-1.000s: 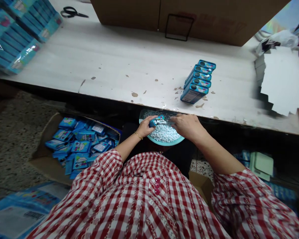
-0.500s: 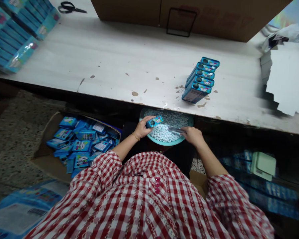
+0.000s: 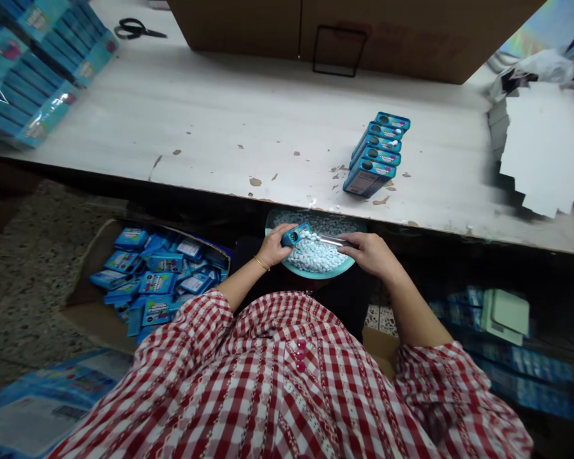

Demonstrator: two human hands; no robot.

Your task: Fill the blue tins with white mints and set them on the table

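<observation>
The left hand [image 3: 273, 247] grips a small blue printed box [image 3: 289, 238] over a round turquoise plastic basin [image 3: 318, 275], probably so stray pale pellets [image 3: 316, 256] drop back. Opposite, the right hand [image 3: 374, 255] holds a shiny slender scoop [image 3: 333, 241] near the box; beyond it stand lined-up blue boxes [image 3: 369, 177].

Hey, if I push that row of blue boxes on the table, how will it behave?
The row of blue boxes would probably tip easily, standing on narrow ends. One could topple its neighbours, packed this close. Loose white pieces on two tops might roll off.
</observation>
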